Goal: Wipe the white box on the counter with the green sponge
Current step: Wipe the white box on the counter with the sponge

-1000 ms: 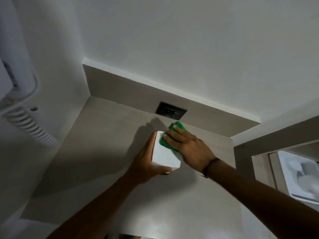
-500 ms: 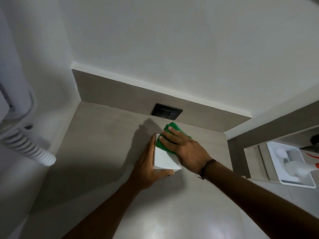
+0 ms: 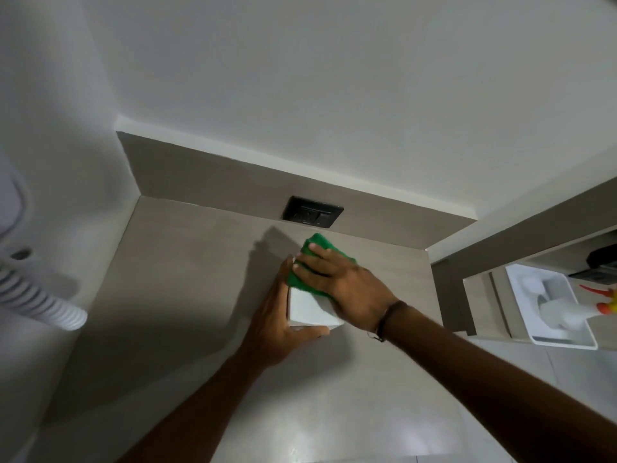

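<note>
A small white box (image 3: 309,309) stands on the beige counter (image 3: 187,295) near the back wall. My left hand (image 3: 277,324) clasps the box from its left side, thumb across the front lower edge. My right hand (image 3: 344,282) lies flat on top of the box and presses the green sponge (image 3: 302,280) onto its far half. Part of the sponge sticks out beyond my fingers toward the wall. Most of the box top is hidden under the hand and sponge.
A black wall socket (image 3: 312,212) sits in the backsplash just behind the box. A white coiled hose (image 3: 40,295) hangs at the left wall. To the right, a lower shelf holds a white tray (image 3: 551,305) and a spray bottle (image 3: 574,314).
The right hand and sponge have shifted slightly over the far part of the box top. My view has tilted a little; the left hand keeps its hold.
</note>
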